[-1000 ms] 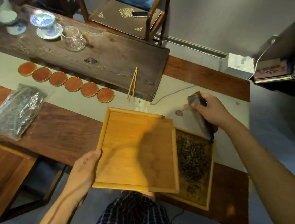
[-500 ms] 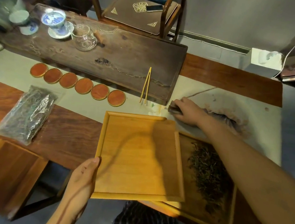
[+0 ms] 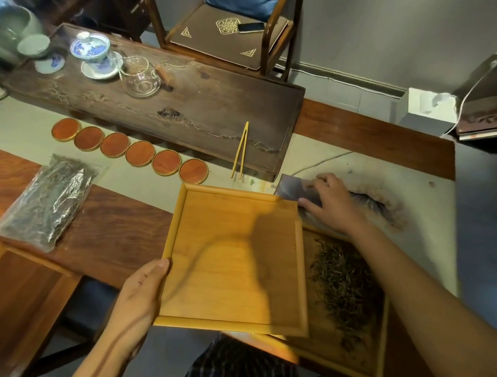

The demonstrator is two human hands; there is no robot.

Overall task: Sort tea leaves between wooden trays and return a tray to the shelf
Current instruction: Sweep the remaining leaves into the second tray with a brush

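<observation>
My left hand grips the left edge of an empty light wooden tray, held above the table's front edge. It partly overlaps a second wooden tray on the right, which holds a heap of dark tea leaves. My right hand rests on a dark grey bag lying flat on the pale cloth just beyond the trays; whether the fingers still grip the bag is unclear.
A clear bag of tea leaves lies at the left. Several round orange coasters line the cloth. A dark tea board carries cups, a glass pitcher and bamboo tongs. A chair stands behind.
My right hand has brought the dark bag down from above the leaf tray and laid it flat on the cloth. The view has shifted closer. The left hand keeps the empty tray.
</observation>
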